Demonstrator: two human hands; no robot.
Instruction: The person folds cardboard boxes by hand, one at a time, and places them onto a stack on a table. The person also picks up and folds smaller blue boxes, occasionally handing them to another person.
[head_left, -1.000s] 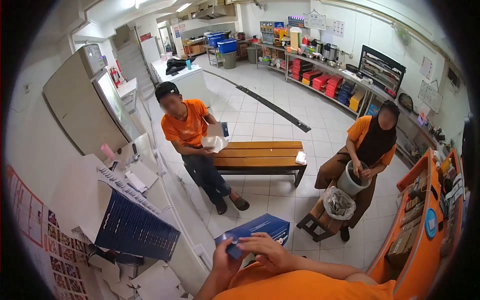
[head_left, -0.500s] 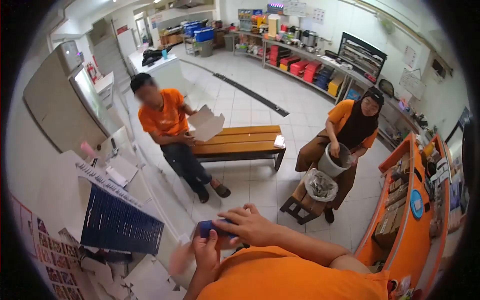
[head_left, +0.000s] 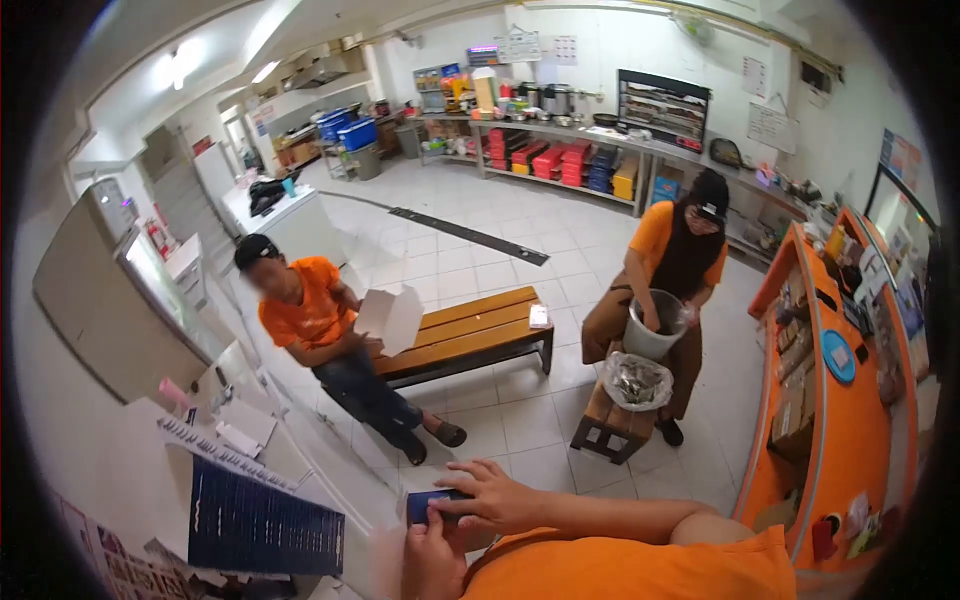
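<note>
A small dark blue object (head_left: 428, 506), flat-sided like a folded piece of card, is held between my hands at the bottom of the view. My left hand (head_left: 437, 552) grips it from below, its thumb pressed on the near face. Over the top and right side lies my right hand (head_left: 497, 497), with fingers stretched across the object. These fingers hide much of it, so its exact kind cannot be made out.
Left of my hands stands a stack of dark blue sheets (head_left: 262, 520) on a white counter. A person with a white carton (head_left: 390, 318) sits on a wooden bench (head_left: 470, 325). Another person reaches into a bucket (head_left: 655, 325) beside a plastic-lined container (head_left: 637, 383). Orange shelving (head_left: 770, 400) stands right.
My view has tilted up, so my hands sit lower in it. Both hands stay on the blue object. The person on the left has turned the carton; the one on the right bends their head down.
</note>
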